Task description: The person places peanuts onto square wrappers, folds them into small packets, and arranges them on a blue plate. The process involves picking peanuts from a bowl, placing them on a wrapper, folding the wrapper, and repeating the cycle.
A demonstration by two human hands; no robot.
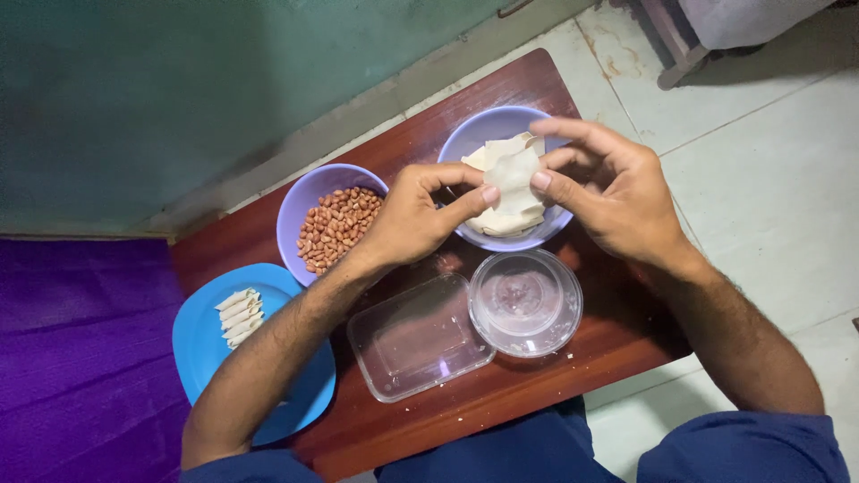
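My left hand (419, 215) and my right hand (608, 192) pinch a thin pale pastry sheet (513, 174) between thumbs and fingers, held just above a lilac bowl (479, 136) that contains more such sheets. To the left stands a second lilac bowl (300, 201) filled with peanuts (337, 226). A blue plate (201, 340) at the lower left carries several small rolled pastries (240, 316); my left forearm crosses over its right part.
A low dark red wooden table (501, 89) bears everything. In front of me lie a clear rectangular plastic container (419, 338) and a clear round bowl (525, 302). Purple cloth (80, 358) lies left, pale floor tiles (769, 179) right, a green wall behind.
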